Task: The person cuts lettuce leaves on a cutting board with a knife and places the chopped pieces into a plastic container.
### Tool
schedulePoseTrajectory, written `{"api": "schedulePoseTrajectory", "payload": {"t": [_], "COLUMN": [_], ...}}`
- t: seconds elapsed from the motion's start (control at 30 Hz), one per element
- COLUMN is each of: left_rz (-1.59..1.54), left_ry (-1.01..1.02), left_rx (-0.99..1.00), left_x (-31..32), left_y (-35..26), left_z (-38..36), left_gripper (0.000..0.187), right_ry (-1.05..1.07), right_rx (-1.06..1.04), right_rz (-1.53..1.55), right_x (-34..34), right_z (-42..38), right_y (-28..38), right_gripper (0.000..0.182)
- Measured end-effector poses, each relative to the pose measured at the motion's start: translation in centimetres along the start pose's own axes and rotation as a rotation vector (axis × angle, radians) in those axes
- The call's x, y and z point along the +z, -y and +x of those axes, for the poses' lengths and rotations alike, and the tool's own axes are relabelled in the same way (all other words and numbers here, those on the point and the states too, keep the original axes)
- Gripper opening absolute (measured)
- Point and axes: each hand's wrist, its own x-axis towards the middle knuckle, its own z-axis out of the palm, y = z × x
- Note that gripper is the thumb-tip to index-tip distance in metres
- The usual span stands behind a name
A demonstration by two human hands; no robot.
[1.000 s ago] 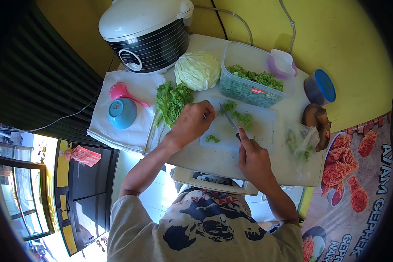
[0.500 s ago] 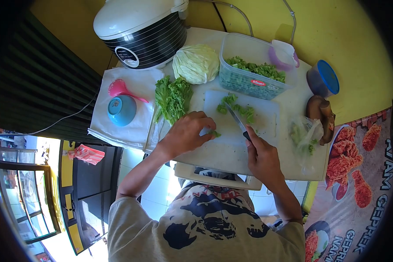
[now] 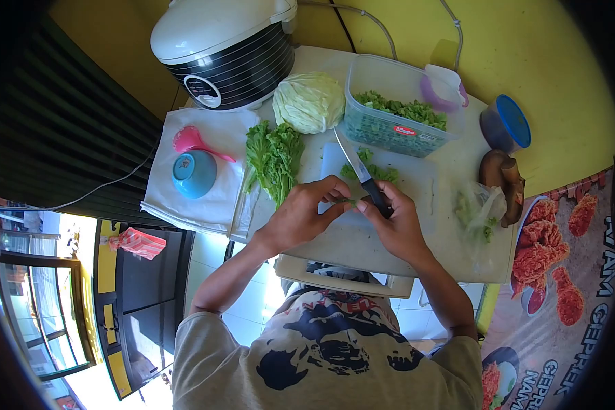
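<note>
My left hand point(image 3: 306, 213) pinches a small piece of lettuce point(image 3: 346, 201) over the near edge of the white cutting board point(image 3: 417, 181). My right hand point(image 3: 391, 220) is closed around the black handle of a knife point(image 3: 352, 156), its blade pointing up and to the left. The right thumb and fingertips meet the same lettuce piece. Chopped lettuce point(image 3: 383, 172) lies on the board beyond the blade. Left of the board rests a bunch of leaf lettuce point(image 3: 273, 157), with a cabbage point(image 3: 309, 102) behind it.
A clear plastic container point(image 3: 396, 133) with chopped greens stands behind the board. To the left are a rice cooker point(image 3: 229, 55), an upturned blue bowl point(image 3: 194, 174) and a pink ladle point(image 3: 191, 139). A plastic bag point(image 3: 482, 212) and a blue-lidded tub point(image 3: 506, 123) are at the right.
My right hand has moved left to meet my left hand at the lettuce piece. The knife has swung up and left, off the chopped lettuce.
</note>
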Motion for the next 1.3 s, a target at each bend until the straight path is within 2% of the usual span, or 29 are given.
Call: {"api": "schedulePoseTrajectory", "payload": {"t": [0.03, 0.13, 0.37, 0.47, 0.57, 0.67, 0.87, 1.03, 1.3], "left_rz": [0.003, -0.11, 0.016, 0.052, 0.117, 0.128, 0.191, 0.308, 0.245], "left_ry": [-0.021, 0.038, 0.077, 0.051, 0.009, -0.07, -0.1, -0.183, -0.218], "left_rx": [0.005, -0.186, -0.165, -0.169, -0.192, -0.192, -0.216, -0.085, -0.106], "left_x": [0.1, -0.3, -1.0, -1.2, -0.8, -0.3, 0.0, 0.2, 0.9], "left_y": [0.1, -0.7, 0.3, 0.3, 1.0, 1.7, 1.5, 2.3, 2.6], "left_z": [-0.1, 0.0, -0.1, -0.1, 0.3, 0.7, 0.6, -0.1, 0.0], "left_gripper": [0.024, 0.032, 0.026, 0.023, 0.021, 0.021, 0.027, 0.022, 0.01], "right_ry": [0.011, 0.052, 0.054, 0.066, -0.031, -0.051, 0.124, 0.16, 0.155], "right_rx": [-0.026, -0.058, -0.168, -0.098, -0.3, -0.392, -0.274, -0.263, -0.262], "right_rz": [-0.046, -0.16, -0.311, -0.401, -0.532, -0.574, -0.739, -0.856, -0.861], "right_x": [0.0, -0.2, -0.4, -0.3, 0.1, 0.1, -1.1, -1.6, -0.5], "right_z": [0.1, 0.5, 1.4, 1.7, 2.2, 1.4, -2.4, -5.1, -6.4], "right_y": [0.1, 0.3, 0.5, 1.5, 0.7, 0.2, 0.9, 0.5, 0.8], "right_gripper": [0.035, 0.036, 0.038, 0.038, 0.038, 0.045, 0.065, 0.069, 0.071]}}
